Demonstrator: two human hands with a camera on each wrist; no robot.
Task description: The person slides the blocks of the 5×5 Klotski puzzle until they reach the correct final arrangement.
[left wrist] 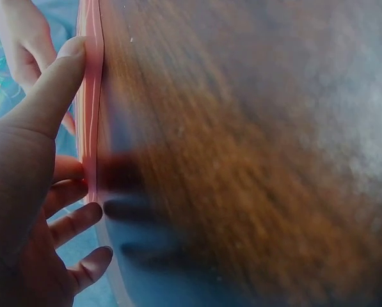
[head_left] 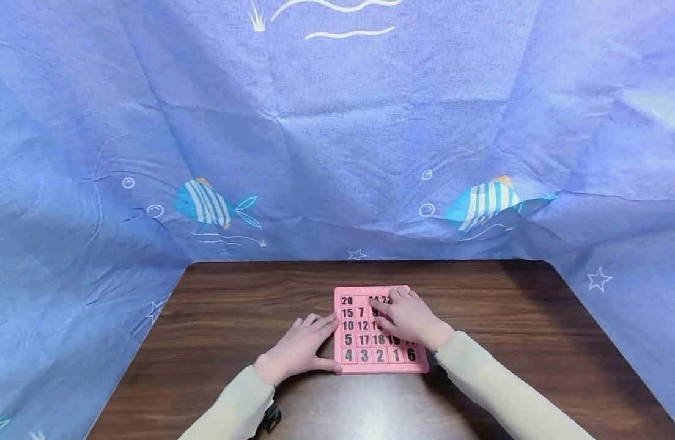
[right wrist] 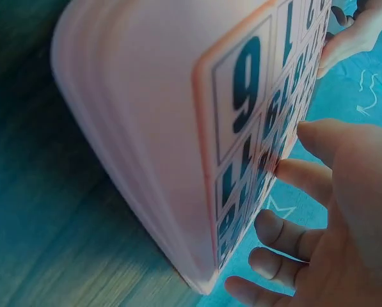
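A pink number slide puzzle (head_left: 381, 368) lies flat on the table, its square tiles marked with black numbers. In the top row a gap shows between the 20 tile (head_left: 346, 300) and the 24 tile. My left hand (head_left: 301, 347) rests against the puzzle's left side, fingertips along the edge and thumb at the near left corner. The left wrist view shows these fingers, fairly straight, touching the pink side wall (left wrist: 92, 83). Over the upper right tiles lies my right hand (head_left: 411, 315), its index fingertip by the 24 tile. It hides several right-hand tiles.
The dark wood-grain table (head_left: 233, 305) extends around the puzzle on all sides. Behind it hangs a blue cloth (head_left: 337, 153) printed with striped fish. Dark wrist devices (head_left: 271, 417) sit at both cuffs.
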